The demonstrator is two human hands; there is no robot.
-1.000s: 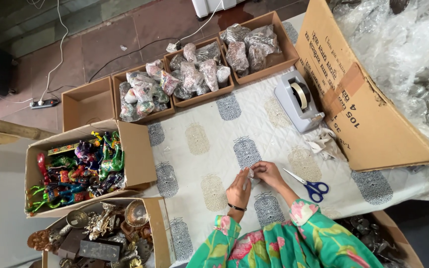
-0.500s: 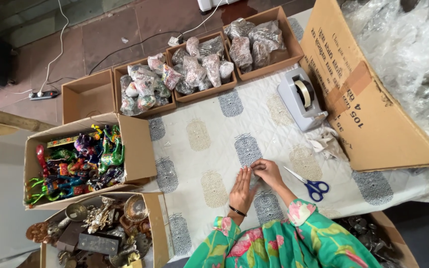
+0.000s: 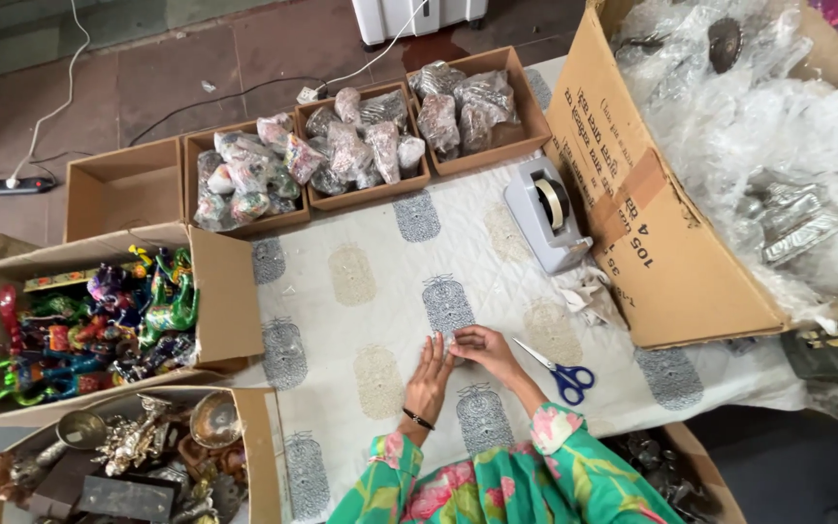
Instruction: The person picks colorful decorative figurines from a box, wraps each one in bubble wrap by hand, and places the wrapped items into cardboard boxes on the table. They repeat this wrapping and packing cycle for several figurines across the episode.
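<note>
While both hands press together at mid-table as they did a second ago, the left hand (image 3: 429, 374) lies flat and the right hand (image 3: 482, 347) pinches a small clear-wrapped item (image 3: 456, 339) on the white printed cloth (image 3: 361, 281); blue-handled scissors (image 3: 564, 374) lie untouched beside it, so wrapping appears unfinished.

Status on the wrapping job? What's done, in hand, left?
Done: three shallow trays hold wrapped bundles.

In hand: left hand and right hand press a small item flat on the patterned cloth, scissors beside.

Left: colourful figurines sit unwrapped, and one tray is unfilled.
</note>
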